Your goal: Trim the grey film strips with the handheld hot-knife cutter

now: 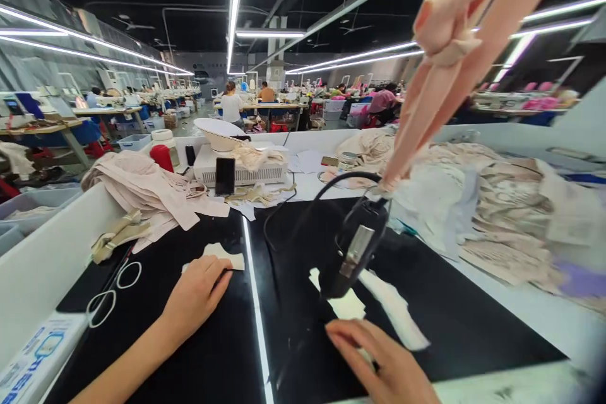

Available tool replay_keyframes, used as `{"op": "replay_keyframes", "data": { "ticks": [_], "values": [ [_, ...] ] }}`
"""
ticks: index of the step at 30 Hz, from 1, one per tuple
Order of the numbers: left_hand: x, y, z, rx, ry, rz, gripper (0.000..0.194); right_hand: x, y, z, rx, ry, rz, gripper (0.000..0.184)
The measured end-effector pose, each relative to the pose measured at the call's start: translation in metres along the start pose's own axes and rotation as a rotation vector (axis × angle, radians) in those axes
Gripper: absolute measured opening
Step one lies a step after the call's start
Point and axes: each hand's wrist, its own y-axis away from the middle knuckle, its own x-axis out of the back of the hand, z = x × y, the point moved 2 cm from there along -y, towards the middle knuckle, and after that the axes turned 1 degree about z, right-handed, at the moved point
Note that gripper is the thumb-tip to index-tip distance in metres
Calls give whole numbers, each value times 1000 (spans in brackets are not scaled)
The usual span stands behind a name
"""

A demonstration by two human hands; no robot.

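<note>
Black matting [213,363] lines the white worktop [534,306]. Left hand [196,290] bends over a cream fabric cutout [221,251], perhaps steadying it; right hand [383,356] curls beside another cream piece [349,307], where a black corded tool [355,252] hangs from knotted pink cloth [447,53], presumably for support. Whether either grips, I cannot tell.

Head camera, close above black work surface [454,309], facing forward and down.

Right hand [379,363] cut off at my lower edge, pale piece [349,307] part-hidden behind black tool [357,249], wall lettering [218,65] illegible
</note>
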Motion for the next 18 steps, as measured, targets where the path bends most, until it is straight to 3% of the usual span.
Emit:
{"op": "replay_keyframes", "data": {
  "ticks": [4,10,14,18],
  "values": [
    [-5,5,38,-206,60,-138,25,25,8,18,-123,82,58,26],
    [-26,19,101,-468,31,-287,17,18,9,21,-13,202,-19,22],
    [-42,19,126,-488,46,-285,5,7,11,22,1,210,-53,27],
    [-52,14,139,-472,63,-289,6,3,11,21,-34,182,-61,31]
  ]
}}
